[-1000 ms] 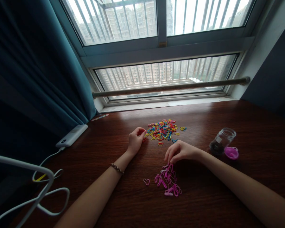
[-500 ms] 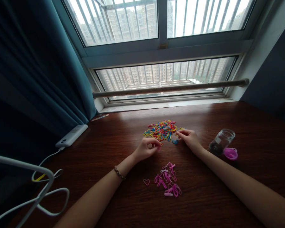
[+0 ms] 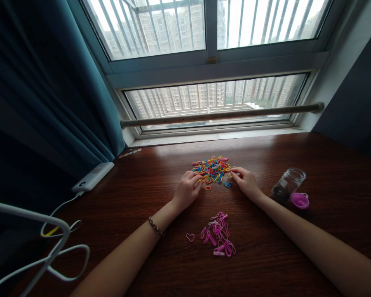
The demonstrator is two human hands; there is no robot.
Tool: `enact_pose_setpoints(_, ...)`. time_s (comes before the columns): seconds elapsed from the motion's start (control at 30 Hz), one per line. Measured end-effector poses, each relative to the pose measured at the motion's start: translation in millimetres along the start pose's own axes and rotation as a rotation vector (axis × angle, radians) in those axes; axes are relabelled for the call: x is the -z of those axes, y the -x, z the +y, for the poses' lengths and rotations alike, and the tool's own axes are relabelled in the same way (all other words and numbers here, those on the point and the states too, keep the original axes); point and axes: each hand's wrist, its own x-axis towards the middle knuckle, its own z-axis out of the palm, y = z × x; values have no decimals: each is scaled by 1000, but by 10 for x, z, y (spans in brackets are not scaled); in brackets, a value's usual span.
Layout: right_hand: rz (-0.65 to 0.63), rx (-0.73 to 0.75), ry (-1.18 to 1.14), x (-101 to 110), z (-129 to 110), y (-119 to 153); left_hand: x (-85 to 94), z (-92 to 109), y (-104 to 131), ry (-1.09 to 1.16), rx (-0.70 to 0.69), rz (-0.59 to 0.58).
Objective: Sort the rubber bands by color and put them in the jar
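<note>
Small multicoloured bands or clips lie in a pile [image 3: 212,168] on the brown table. At its left edge is my left hand [image 3: 188,189], fingers bent and slightly apart, touching the nearest pieces; no held piece can be made out. My right hand [image 3: 245,181] has its thumb and forefinger at the pile's right edge; whatever is between the fingertips is too small to name. A blue piece [image 3: 227,185] and a red-yellow one [image 3: 208,188] lie just in front of the pile. Nearer me are a group of pink pieces [image 3: 218,231] and a lone pink heart-shaped one [image 3: 190,237].
On the right, a clear jar [image 3: 293,179] with dark contents lies tilted beside a pink lid [image 3: 300,200]. A white device [image 3: 93,178] with a cable sits at the left by the blue curtain [image 3: 89,103]. White tubing [image 3: 62,243] crosses the lower left.
My left hand has moved up and left to the pile's left edge, its fingers more spread. The red-yellow piece now shows fully. My right hand has shifted only slightly.
</note>
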Motion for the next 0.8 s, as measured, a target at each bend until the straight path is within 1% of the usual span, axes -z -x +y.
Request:
enact_pose_setpoints(0.07, -68, 104, 88, -15, 3, 4, -29, -127, -14, -93, 1, 13)
enact_pose_setpoints(0.17, -164, 226, 216, -45, 21, 18, -76, -237, -8, -151, 27, -38)
enact_pose_setpoints(0.3, -168, 238, 375, -90, 60, 51, -113, -233, 15, -189, 32, -104)
enact_pose_setpoints(0.4, -158, 237, 408, -110, 85, 60, -116, -196, 24, -218, 25, -130)
enact_pose_setpoints(0.5, -122, 231, 348, -105, 97, 43, -104, -174, 26, -226, 20, -139)
enact_pose_setpoints(0.63, -5, 171, 226, -67, 89, 15, -87, -159, 24, -222, 0, -140)
enact_pose_setpoints(0.8, 94, 98, 100, -8, -5, 29, -102, -162, 33, -230, 13, -170)
